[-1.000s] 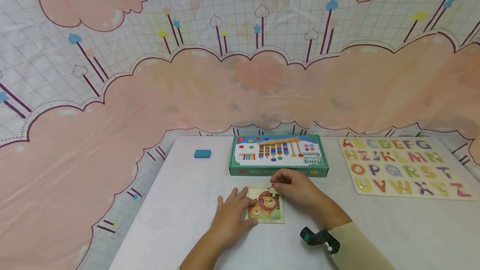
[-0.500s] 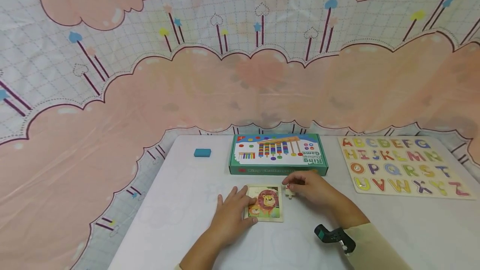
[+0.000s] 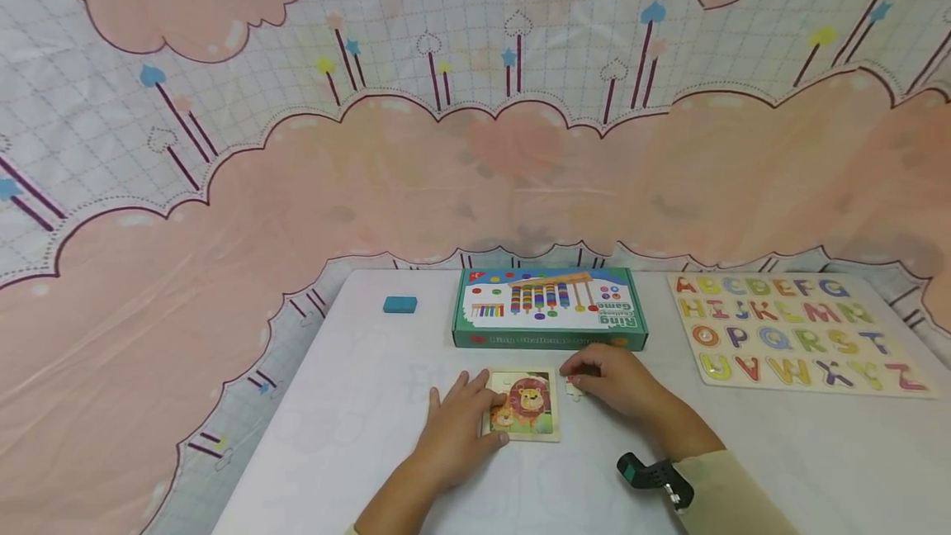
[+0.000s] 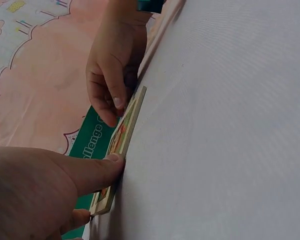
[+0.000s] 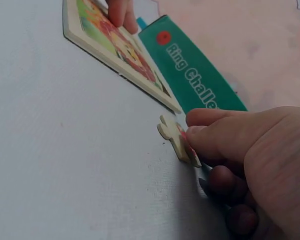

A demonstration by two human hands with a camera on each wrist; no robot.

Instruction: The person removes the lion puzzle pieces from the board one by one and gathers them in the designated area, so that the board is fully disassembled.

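A small wooden lion puzzle (image 3: 529,399) lies flat in its pale frame. My left hand (image 3: 456,428) rests on its left side with fingers spread; the thumb presses the front edge and the index finger touches the picture. Just right of the frame, my right hand (image 3: 612,382) pinches a wooden puzzle piece (image 3: 574,389) between thumb and forefinger. In the right wrist view this puzzle piece (image 5: 177,138) stands tilted near the frame's corner, its pale bare side and knobs showing and a bit of red print by the thumb. The other right fingers curl underneath.
Behind the puzzle stands a green Ring Challenge Game box (image 3: 550,310). A blue block (image 3: 399,305) lies at the back left, and a wooden alphabet board (image 3: 798,334) at the right. A patterned cloth (image 3: 461,180) hangs behind the white table (image 3: 334,403).
My right hand has moved from the puzzle's upper right corner out to the right, carrying the puzzle piece with it. The left hand has stayed on the puzzle.
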